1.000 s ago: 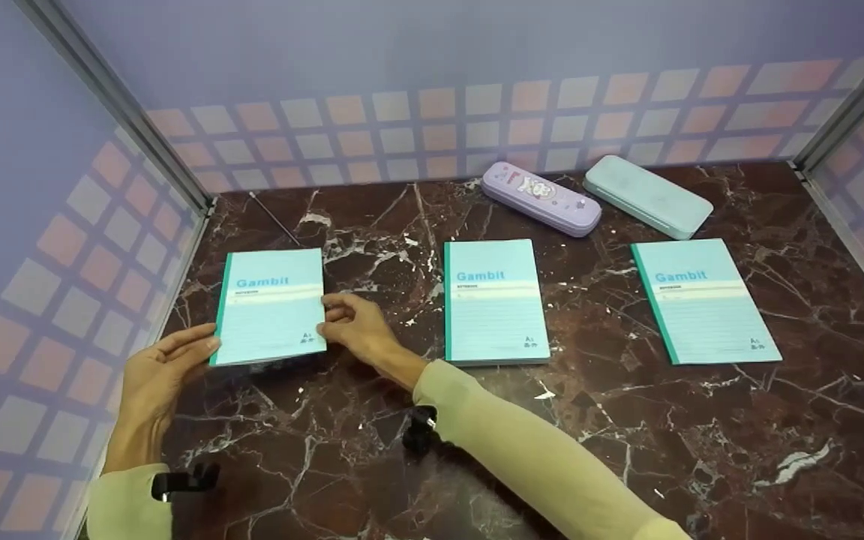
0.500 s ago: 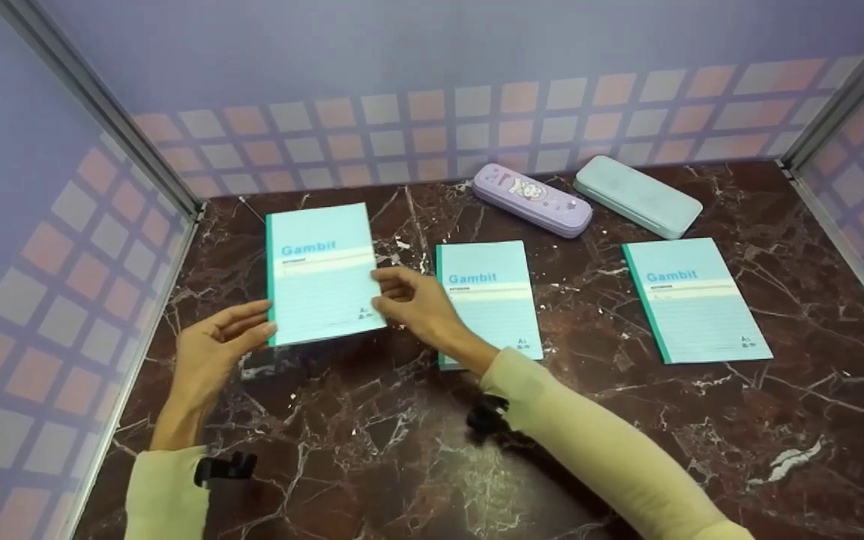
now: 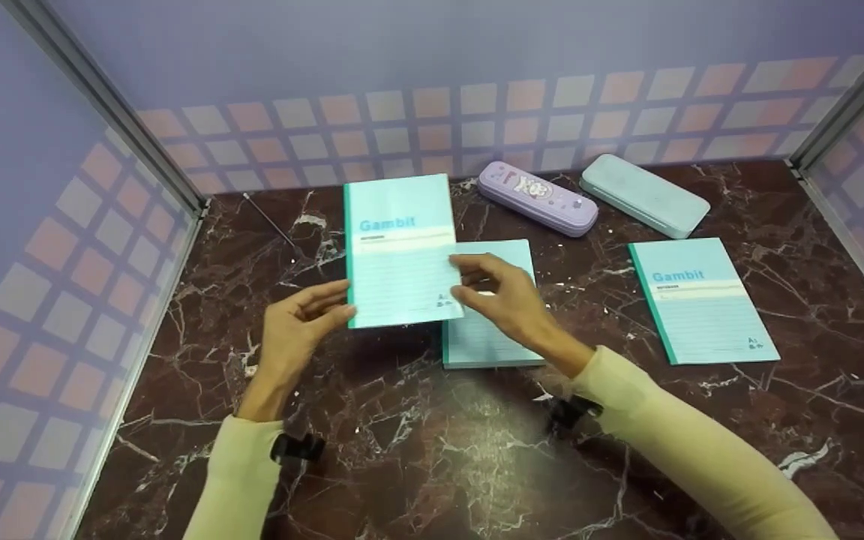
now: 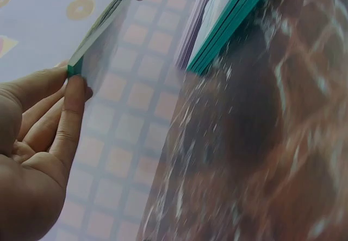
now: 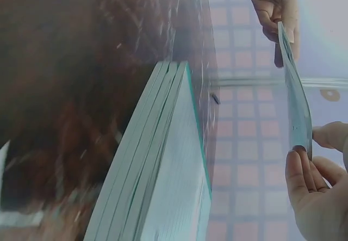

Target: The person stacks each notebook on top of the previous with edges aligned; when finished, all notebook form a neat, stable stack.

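You are looking down at a dark red-brown marble-patterned table (image 3: 417, 450) with white veins running across it. A stack of turquoise paper notebooks with green spines (image 3: 488, 341) is lying flat near the middle of the table. A single turquoise notebook printed "Gambit" (image 3: 702, 300) is lying flat toward the right edge, well apart from the stack. Along the back edge, a long lilac pencil case with a cartoon print (image 3: 538, 197) and a long pale mint pencil case (image 3: 644, 195) are lying side by side, both slanted. A thin dark stick (image 3: 271, 220) is lying near the back left corner.
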{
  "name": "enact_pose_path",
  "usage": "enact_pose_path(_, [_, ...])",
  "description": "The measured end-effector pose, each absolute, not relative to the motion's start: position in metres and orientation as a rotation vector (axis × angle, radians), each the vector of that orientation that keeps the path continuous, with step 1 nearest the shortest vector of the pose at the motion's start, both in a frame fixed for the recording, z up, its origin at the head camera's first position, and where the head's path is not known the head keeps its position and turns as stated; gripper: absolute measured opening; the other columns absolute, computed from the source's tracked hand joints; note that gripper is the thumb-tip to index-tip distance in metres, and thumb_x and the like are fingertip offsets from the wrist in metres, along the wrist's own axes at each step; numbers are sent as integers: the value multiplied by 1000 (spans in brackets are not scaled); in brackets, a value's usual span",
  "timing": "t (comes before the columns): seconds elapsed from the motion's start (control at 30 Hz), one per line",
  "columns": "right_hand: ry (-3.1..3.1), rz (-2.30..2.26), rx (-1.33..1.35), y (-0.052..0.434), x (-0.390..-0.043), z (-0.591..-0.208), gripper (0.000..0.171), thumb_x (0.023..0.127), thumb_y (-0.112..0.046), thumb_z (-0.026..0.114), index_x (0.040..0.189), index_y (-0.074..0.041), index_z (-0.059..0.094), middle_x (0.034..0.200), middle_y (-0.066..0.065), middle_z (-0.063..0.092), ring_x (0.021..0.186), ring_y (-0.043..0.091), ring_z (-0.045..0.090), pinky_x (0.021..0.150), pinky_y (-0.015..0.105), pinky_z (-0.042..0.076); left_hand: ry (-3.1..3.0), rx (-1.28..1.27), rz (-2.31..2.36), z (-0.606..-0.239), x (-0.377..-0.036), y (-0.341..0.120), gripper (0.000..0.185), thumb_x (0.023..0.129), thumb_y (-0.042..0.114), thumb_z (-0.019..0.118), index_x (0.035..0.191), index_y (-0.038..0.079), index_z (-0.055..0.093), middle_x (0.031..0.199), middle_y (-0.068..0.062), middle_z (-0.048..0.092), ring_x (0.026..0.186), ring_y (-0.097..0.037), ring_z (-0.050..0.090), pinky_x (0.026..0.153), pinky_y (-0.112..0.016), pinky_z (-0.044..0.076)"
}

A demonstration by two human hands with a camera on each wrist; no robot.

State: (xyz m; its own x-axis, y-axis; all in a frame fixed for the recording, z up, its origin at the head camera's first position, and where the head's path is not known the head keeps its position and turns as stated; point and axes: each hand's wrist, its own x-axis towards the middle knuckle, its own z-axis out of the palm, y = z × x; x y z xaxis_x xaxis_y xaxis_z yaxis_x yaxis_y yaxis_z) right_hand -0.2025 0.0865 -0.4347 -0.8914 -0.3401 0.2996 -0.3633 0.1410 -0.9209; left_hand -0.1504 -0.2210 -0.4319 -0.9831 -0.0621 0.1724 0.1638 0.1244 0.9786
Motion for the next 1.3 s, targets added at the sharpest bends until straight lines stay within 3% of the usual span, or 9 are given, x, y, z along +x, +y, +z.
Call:
enact_pose_path(0.37, [-2401,1791,683,136,-192,-439,44,95,0,79,137,4,68,125,16,70,110,30,69,99,32,57,-2216,-218,-2048,-444,-162,-182,40,85,-2,88,124,0,77,93,-17,78,81,-23,76,71,-29,62])
enact_pose_path(0.63, [-2472,1729,609,161,-187,-446,44,96,-3,80,138,0,69,117,12,71,105,25,70,93,29,59,-2276,-283,-2043,-453,-167,-161,39,87,2,88,124,1,77,95,-14,79,83,-22,74,74,-28,61])
enact_pose_path(0.9, [-2519,1695,559,179,-183,-455,44,96,-3,79,139,-1,68,121,11,70,107,23,68,97,39,59,-2301,-335,-2041,-462,-170,-142,38,86,0,88,123,-3,77,105,-17,78,94,-28,76,82,-32,64])
enact_pose_path(1.0, [-2530,1699,560,185,-182,-457,44,96,-3,79,139,-1,68,122,12,69,109,24,68,96,34,58,-2334,-352,-2007,-466,-170,-137,38,87,1,87,123,-3,77,111,-18,78,99,-31,76,85,-34,64])
enact_pose_path(1.13, [-2550,1687,550,191,-182,-461,43,96,-2,79,138,0,69,121,15,69,109,27,68,96,31,58,-2401,-354,-1939,-468,-170,-130,38,87,5,89,123,0,78,109,-15,79,96,-29,76,81,-33,64])
enact_pose_path(1.3, [-2602,1630,528,195,-183,-468,43,95,-2,80,137,1,70,120,16,70,108,29,69,96,40,59,-2493,-315,-1861,-469,-168,-123,39,86,9,90,124,4,79,102,-10,80,92,-23,77,78,-33,64])
